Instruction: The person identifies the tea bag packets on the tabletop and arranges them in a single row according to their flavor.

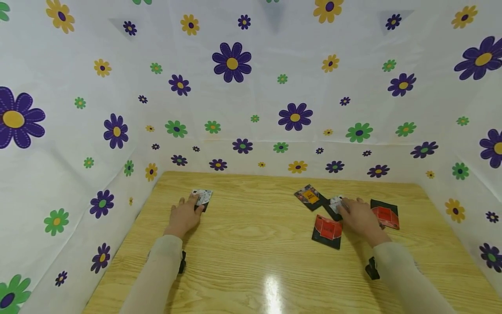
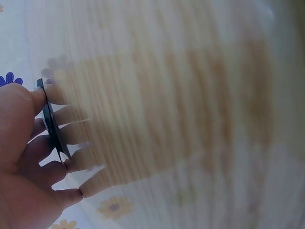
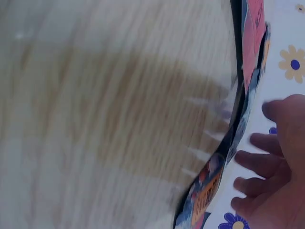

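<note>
My left hand (image 1: 185, 217) is at the table's left, holding a flat black-and-white packet (image 1: 204, 197) between thumb and fingers. In the left wrist view that packet (image 2: 53, 126) appears nearly edge-on, the thumb at one end and fingers at the other. On the right side my right hand (image 1: 358, 216) reaches over another black-and-white packet (image 1: 334, 208), fingers loosely spread. The right wrist view has its fingers beside this packet (image 3: 242, 125); whether they touch it is hard to tell.
An orange-labelled packet (image 1: 310, 197) lies left of the right hand, meeting the black-and-white one. One red-and-black packet (image 1: 327, 232) is nearer me, another (image 1: 386, 213) right of the hand. A flower-printed white sheet (image 1: 251, 100) walls the wooden table (image 1: 251, 244) at back and sides.
</note>
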A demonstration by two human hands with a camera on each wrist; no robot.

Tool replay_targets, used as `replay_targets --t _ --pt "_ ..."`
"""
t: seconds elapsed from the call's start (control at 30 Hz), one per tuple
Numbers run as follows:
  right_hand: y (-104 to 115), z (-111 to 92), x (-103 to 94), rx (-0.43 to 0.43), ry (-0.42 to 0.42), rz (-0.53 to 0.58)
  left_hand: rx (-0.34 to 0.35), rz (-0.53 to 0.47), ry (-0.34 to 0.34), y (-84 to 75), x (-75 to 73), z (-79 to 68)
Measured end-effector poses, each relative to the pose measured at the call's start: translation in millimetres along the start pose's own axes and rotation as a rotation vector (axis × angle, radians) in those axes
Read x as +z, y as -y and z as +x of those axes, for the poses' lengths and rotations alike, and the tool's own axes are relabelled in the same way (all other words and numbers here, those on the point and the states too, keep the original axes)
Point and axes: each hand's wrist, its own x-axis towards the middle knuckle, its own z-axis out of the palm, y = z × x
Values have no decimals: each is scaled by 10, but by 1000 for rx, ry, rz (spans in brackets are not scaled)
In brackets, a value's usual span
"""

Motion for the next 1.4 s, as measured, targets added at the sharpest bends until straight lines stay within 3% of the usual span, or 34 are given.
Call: replay_targets --t 0.1,0.47,0.73,1.4 --pt "48 -10 16 39 30 -26 6 5 -8 -17 -6 -10" --pt "255 -122 -38 -104 89 -50 6 2 2 -18 -14 -11" --pt "377 -179 -12 -225 78 -47 8 0 0 -21 -13 -11" --pt "745 -122 192 -290 29 -54 12 18 -2 -10 -8 -24"
